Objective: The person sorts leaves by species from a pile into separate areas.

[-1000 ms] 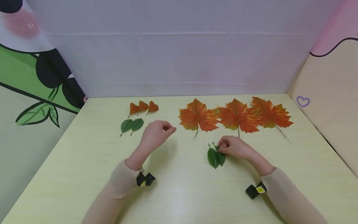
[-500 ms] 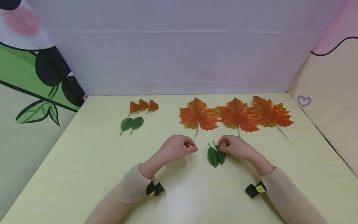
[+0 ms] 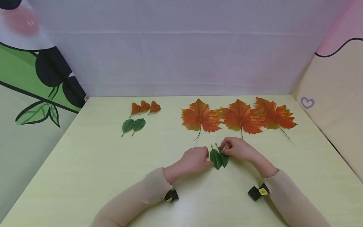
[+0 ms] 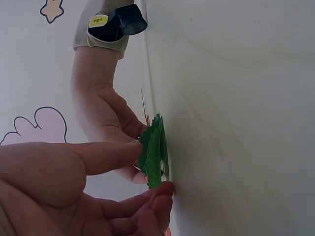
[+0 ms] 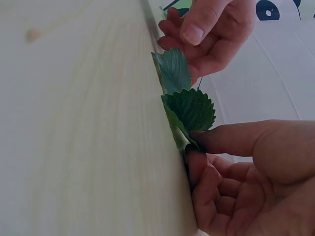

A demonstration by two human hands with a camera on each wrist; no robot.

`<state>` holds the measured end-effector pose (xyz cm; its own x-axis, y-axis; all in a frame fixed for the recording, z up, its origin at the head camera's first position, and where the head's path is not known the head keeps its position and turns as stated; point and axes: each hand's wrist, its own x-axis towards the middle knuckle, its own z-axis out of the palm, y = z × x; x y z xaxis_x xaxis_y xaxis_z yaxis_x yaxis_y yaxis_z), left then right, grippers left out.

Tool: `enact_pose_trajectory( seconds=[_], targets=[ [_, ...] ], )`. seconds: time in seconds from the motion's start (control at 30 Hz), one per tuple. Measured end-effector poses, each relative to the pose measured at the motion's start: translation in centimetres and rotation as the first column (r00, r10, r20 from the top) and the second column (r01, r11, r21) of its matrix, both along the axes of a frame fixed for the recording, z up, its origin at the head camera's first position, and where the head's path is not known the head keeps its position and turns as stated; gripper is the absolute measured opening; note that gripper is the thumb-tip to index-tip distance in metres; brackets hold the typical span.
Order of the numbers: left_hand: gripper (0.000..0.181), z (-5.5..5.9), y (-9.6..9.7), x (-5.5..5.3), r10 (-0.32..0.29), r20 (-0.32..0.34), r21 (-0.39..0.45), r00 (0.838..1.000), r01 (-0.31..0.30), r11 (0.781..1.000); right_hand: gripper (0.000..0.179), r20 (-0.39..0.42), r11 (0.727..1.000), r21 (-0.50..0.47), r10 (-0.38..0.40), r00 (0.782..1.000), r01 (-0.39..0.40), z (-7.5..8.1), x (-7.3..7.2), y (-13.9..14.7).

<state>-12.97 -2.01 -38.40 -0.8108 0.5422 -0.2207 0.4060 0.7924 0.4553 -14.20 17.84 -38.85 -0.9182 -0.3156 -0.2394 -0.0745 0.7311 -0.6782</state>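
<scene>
My right hand point(image 3: 239, 148) pinches the edge of a serrated green leaf point(image 3: 225, 160) between thumb and fingers, low over the table point(image 3: 181, 195). A second green leaf point(image 3: 216, 159) overlaps it on the left, both with stems pointing away. In the right wrist view, the pinched leaf point(image 5: 194, 110) bends up at its held edge. My left hand point(image 3: 193, 160) is beside the left leaf, thumb and fingers parted. The left wrist view shows its thumb and fingers around the near leaf point(image 4: 154, 157), without a visible grip; any contact is unclear.
Three orange maple leaves, among them a middle one point(image 3: 241, 116), lie in a row at the back right. At the back left, three small orange leaves point(image 3: 145, 107) lie above two green leaves point(image 3: 139, 125). A pale wall panel point(image 3: 187, 63) stands behind the table.
My left hand has moved right and toward the front, from near the back-left leaves to the left side of the green pair. My right hand stays in place, pinching its leaf.
</scene>
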Motion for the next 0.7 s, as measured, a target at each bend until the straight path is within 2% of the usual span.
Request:
enact_pose_trajectory(
  seconds=[0.23,0.47,0.7],
  targets=[
    [0.022,0.0,1.0,-0.5,0.065,0.000,0.024,0.998,-0.065,0.998,0.014,0.005,1.000,-0.016,0.005,1.000,-0.005,-0.1,-0.1,0.1],
    [0.015,0.2,1.2,-1.0,0.076,0.014,0.080,0.997,-0.076,0.994,0.014,0.003,1.000,-0.016,0.009,1.000,-0.009,-0.2,-0.2,0.1],
    [0.011,0.7,1.0,-1.0,0.089,-0.014,0.139,0.996,-0.086,0.987,0.012,0.013,1.000,-0.007,-0.007,1.000,0.007,-0.2,-0.2,0.1]
  ],
)
